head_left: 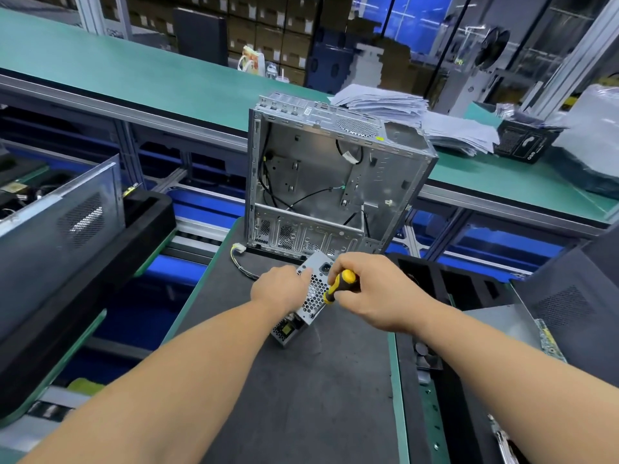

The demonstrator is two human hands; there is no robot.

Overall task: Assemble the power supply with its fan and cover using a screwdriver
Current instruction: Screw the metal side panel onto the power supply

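Two bare forearms, no sleeves, ungloved hands

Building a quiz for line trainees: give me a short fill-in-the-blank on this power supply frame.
1. The right hand grips a screwdriver whose handle is black and ____.
2. The left hand rests on the ____, steadying it.
3. The open computer case stands ____ the power supply, farther from the person.
4. The case stands on a mat coloured ____.

Missing words: yellow; power supply; behind; black
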